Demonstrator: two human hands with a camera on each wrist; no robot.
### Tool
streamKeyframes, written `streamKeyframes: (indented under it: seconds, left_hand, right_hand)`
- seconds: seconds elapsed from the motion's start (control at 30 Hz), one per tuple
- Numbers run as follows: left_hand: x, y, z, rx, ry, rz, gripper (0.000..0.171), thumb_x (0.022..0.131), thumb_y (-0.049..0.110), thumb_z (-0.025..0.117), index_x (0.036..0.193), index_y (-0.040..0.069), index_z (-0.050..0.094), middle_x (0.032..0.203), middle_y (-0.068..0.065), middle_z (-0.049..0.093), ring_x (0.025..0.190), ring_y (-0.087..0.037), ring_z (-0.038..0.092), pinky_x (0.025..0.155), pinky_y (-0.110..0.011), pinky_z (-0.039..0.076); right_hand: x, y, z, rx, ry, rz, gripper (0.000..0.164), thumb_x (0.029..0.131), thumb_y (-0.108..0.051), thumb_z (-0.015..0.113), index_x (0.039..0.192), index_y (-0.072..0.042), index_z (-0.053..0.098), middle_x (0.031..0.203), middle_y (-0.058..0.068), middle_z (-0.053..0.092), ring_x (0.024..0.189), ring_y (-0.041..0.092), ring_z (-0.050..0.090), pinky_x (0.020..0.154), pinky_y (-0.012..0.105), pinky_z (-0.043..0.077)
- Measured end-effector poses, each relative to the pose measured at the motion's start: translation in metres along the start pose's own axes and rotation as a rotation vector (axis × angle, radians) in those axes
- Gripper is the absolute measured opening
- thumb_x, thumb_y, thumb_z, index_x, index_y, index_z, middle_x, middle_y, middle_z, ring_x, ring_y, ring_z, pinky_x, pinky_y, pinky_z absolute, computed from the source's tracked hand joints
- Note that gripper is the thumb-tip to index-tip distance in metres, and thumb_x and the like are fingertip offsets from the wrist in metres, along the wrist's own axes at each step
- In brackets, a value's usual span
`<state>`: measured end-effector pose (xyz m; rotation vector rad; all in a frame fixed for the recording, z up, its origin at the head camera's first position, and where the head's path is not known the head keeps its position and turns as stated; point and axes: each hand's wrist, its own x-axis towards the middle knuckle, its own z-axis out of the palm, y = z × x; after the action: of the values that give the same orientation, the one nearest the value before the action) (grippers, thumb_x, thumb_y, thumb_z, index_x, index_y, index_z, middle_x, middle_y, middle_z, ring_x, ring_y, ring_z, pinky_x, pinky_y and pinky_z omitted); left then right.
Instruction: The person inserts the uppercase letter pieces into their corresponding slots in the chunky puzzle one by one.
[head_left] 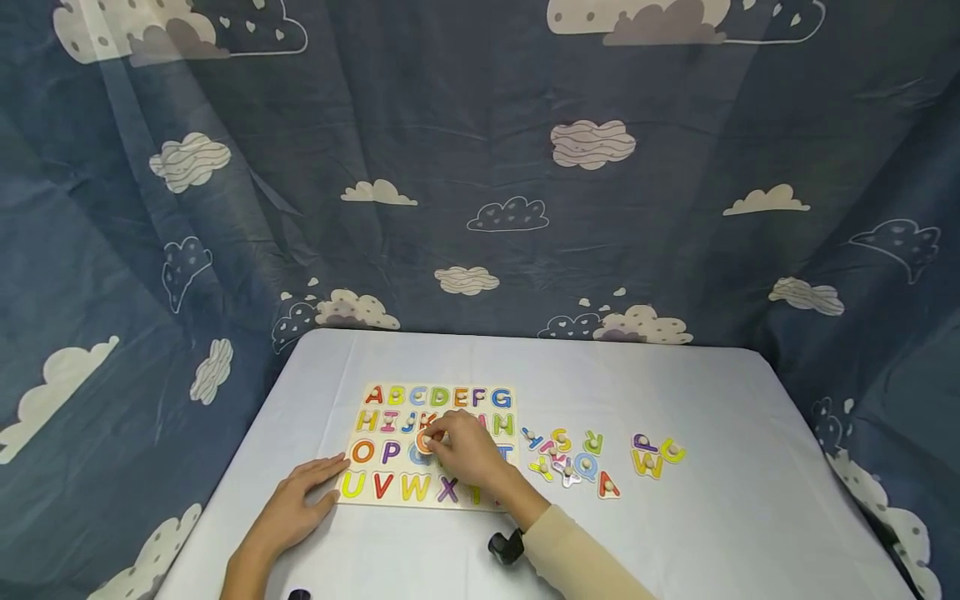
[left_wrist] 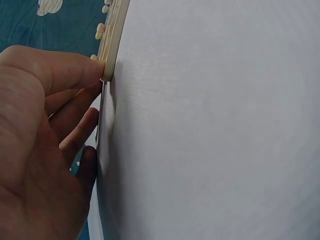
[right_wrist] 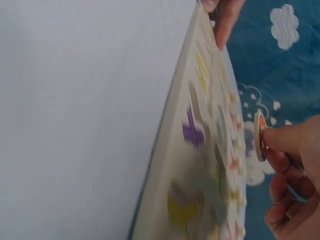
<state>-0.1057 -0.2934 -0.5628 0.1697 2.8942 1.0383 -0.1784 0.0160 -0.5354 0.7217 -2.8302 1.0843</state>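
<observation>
A wooden alphabet board (head_left: 405, 503) lies on the table, its top rows filled with knobbed letters. Over its middle, my right hand (head_left: 468, 450) pinches a round orange letter piece (head_left: 424, 442), apparently an O, by its knob. The right wrist view shows this piece (right_wrist: 260, 136) on edge between thumb and fingers, raised above the board. My left hand (head_left: 296, 504) rests at the board's left edge with fingers extended. In the left wrist view, the left thumb (left_wrist: 75, 70) touches the board's corner (left_wrist: 108, 72). The right hand covers part of the middle rows.
To the right of the board, several loose letters lie in a cluster, among them a blue Q (head_left: 586, 467) and a red A (head_left: 609, 485). Farther right is a small group with a yellow letter (head_left: 647, 463). A dark cloud-print curtain (head_left: 480, 167) surrounds the white table (head_left: 720, 517).
</observation>
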Motion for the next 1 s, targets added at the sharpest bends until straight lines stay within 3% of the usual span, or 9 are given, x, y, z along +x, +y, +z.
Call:
streamKeyframes:
  seconds: [0.27, 0.37, 0.43, 0.53, 0.6, 1.0]
  left_hand:
    - [0.0, 0.0, -0.003, 0.002, -0.018, -0.045, 0.05, 0.095, 0.016, 0.071, 0.144, 0.026, 0.063, 0.154, 0.004, 0.056, 0.148, -0.033, 0.042, 0.119, -0.066, 0.033]
    - [-0.001, -0.001, -0.004, 0.005, -0.011, -0.04, 0.05, 0.095, 0.016, 0.072, 0.143, 0.026, 0.064, 0.153, 0.005, 0.056, 0.147, -0.033, 0.043, 0.118, -0.068, 0.033]
    - [-0.002, -0.002, -0.004, 0.009, -0.008, -0.032, 0.049, 0.095, 0.016, 0.072, 0.143, 0.026, 0.064, 0.153, 0.005, 0.057, 0.147, -0.033, 0.044, 0.117, -0.068, 0.033]
    - [-0.001, -0.004, -0.004, 0.01, -0.006, -0.027, 0.049, 0.095, 0.016, 0.072, 0.143, 0.027, 0.064, 0.152, 0.004, 0.057, 0.147, -0.033, 0.044, 0.117, -0.069, 0.033]
    - [0.0, -0.005, -0.003, 0.005, -0.006, -0.026, 0.05, 0.095, 0.016, 0.072, 0.143, 0.027, 0.064, 0.152, 0.004, 0.057, 0.147, -0.033, 0.044, 0.117, -0.069, 0.033]
    - [0.001, -0.005, 0.0, -0.01, 0.013, 0.0, 0.048, 0.094, 0.014, 0.073, 0.141, 0.024, 0.066, 0.15, -0.001, 0.06, 0.145, -0.034, 0.046, 0.116, -0.068, 0.034]
  right_hand:
    - [0.022, -0.02, 0.031, -0.003, -0.018, -0.044, 0.01, 0.095, -0.021, 0.075, 0.1, -0.016, 0.081, 0.081, -0.014, 0.063, 0.08, 0.002, 0.051, 0.071, 0.02, 0.047]
    - [0.028, -0.028, 0.042, 0.011, -0.02, -0.049, 0.01, 0.095, -0.021, 0.074, 0.1, -0.016, 0.081, 0.079, -0.014, 0.062, 0.077, 0.001, 0.051, 0.084, 0.026, 0.053]
    - [0.031, -0.033, 0.049, 0.02, -0.025, -0.05, 0.009, 0.095, -0.021, 0.074, 0.099, -0.016, 0.081, 0.077, -0.013, 0.061, 0.075, 0.001, 0.05, 0.085, 0.029, 0.054]
    - [0.035, -0.038, 0.061, 0.031, -0.035, -0.047, 0.009, 0.096, -0.023, 0.074, 0.096, -0.018, 0.08, 0.075, -0.013, 0.057, 0.071, 0.0, 0.047, 0.079, 0.023, 0.051]
    - [0.038, -0.041, 0.067, 0.045, -0.035, -0.033, 0.009, 0.096, -0.025, 0.074, 0.095, -0.018, 0.08, 0.074, -0.013, 0.057, 0.072, 0.0, 0.046, 0.066, 0.018, 0.043]
    - [0.048, -0.049, 0.089, -0.004, -0.04, 0.036, 0.012, 0.095, -0.03, 0.075, 0.102, -0.022, 0.082, 0.07, -0.015, 0.056, 0.069, 0.0, 0.044, 0.06, 0.015, 0.037]
